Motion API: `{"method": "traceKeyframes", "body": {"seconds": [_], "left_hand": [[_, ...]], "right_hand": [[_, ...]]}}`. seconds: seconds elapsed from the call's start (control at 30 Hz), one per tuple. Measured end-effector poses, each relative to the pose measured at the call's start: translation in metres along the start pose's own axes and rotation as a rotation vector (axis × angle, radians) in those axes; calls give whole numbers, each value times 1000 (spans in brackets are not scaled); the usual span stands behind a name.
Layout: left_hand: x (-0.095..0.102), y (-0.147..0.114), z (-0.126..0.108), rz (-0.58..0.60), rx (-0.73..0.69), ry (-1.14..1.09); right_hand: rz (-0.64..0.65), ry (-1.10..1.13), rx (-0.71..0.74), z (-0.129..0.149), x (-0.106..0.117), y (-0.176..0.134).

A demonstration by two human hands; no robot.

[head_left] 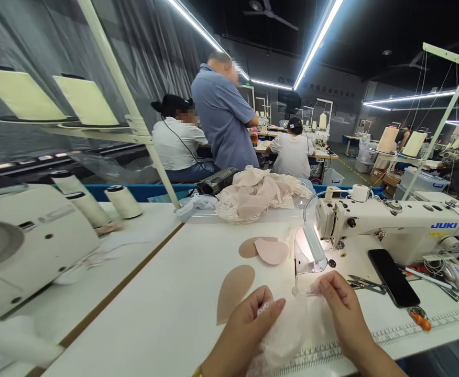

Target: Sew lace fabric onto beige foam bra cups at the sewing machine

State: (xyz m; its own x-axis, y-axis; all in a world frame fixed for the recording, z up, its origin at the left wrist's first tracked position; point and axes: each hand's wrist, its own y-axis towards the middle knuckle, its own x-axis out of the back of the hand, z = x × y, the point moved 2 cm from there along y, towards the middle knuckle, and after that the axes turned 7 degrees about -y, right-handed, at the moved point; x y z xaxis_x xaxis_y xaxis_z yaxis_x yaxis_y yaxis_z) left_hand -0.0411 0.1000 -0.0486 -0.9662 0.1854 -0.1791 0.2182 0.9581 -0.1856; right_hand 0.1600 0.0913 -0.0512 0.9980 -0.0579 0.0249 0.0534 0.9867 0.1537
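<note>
A piece of sheer pale fabric point(286, 331) hangs between my two hands in front of the sewing machine point(382, 225). My left hand point(249, 322) pinches its left side, where a bit of white lace edging shows between thumb and fingers. At the upper right corner, my right hand point(341, 309) holds the fabric between thumb and fingertips. The lit needle area lies just beyond my hands. Left of it rest a brown teardrop-shaped pattern piece point(235, 289) and a pale pink cut piece point(272, 251), which partly covers another brown one.
Lace-trimmed fabric point(259, 193) is heaped at the table's back. Scissors point(365, 284) and a black phone point(393, 277) lie right of my right hand. A ruler strip point(422, 322) runs along the front edge. Another machine point(33, 246) and thread cones point(123, 201) stand left; people are beyond.
</note>
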Motion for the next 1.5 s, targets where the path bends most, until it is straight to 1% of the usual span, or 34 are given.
{"method": "traceKeyframes", "body": {"seconds": [0.07,0.1,0.13,0.17,0.23,0.27,0.3,0.33,0.37,0.4,0.43,0.5,0.57,0.63,0.67,0.7,0.77,0.83,0.87,0.93,1.03,1.1,1.13,1.2,1.23,1.27,1.3,1.37,1.4,1.43,1.47,1.5], "left_hand": [[3,0,8,125,55,157],[7,-1,7,178,48,266],[14,-1,4,205,-3,394],[24,-1,-2,202,-107,538],[48,-1,-20,135,-433,849],[61,0,-28,116,-594,968],[74,2,-34,130,-692,1078],[87,6,-37,143,-713,1188],[98,11,-40,117,-699,1260],[107,16,-42,119,-669,1308],[114,21,-44,135,-629,1338],[116,27,-47,185,-571,1337],[109,28,-53,184,-533,1258],[93,24,-63,124,-456,1114],[83,21,-68,109,-394,1033],[71,17,-72,126,-324,957],[45,9,-75,248,-184,811],[21,4,-73,350,-77,678],[11,2,-71,371,-43,625],[-3,1,-62,366,-14,562],[-10,-1,-49,351,-3,576],[-11,-3,-45,362,-8,679],[-11,-5,-45,362,-41,738],[-13,-7,-50,362,-169,781],[-15,-7,-53,385,-233,743],[-17,-7,-57,438,-271,671],[-20,-7,-59,515,-272,590],[-23,-4,-60,660,-166,507],[-23,-2,-60,675,-113,518],[-21,0,-59,644,-91,562],[-17,3,-59,574,-114,629],[-13,6,-59,484,-193,710]], "right_hand": [[10,50,-36,-4,0,1],[37,49,-78,-7,0,3],[64,30,-124,-10,0,5],[82,0,-166,-13,0,8],[79,-52,-212,-17,1,13],[73,-56,-217,-18,2,16],[72,-49,-216,-18,2,17],[77,-39,-210,-18,1,19],[82,-31,-202,-17,1,19],[85,-26,-193,-15,0,20],[85,-21,-188,-13,0,20],[79,-12,-184,-9,-1,21],[77,-2,-187,-5,-1,21],[80,-2,-184,-1,-1,21],[87,-1,-180,0,0,21],[98,2,-178,2,0,20],[133,15,-180,5,2,18],[172,19,-188,10,6,15],[190,15,-190,13,9,13],[222,-10,-179,20,17,9],[276,-53,-148,31,26,2],[290,-88,-133,37,29,-3],[295,-118,-120,40,29,-5],[317,-207,-71,47,27,-10],[338,-259,-33,51,25,-12],[362,-304,8,55,23,-14],[381,-342,50,59,22,-16],[371,-396,139,65,21,-18],[344,-418,186,67,21,-18],[309,-438,230,67,21,-17],[270,-457,273,66,21,-16],[231,-478,309,64,20,-14]]}}
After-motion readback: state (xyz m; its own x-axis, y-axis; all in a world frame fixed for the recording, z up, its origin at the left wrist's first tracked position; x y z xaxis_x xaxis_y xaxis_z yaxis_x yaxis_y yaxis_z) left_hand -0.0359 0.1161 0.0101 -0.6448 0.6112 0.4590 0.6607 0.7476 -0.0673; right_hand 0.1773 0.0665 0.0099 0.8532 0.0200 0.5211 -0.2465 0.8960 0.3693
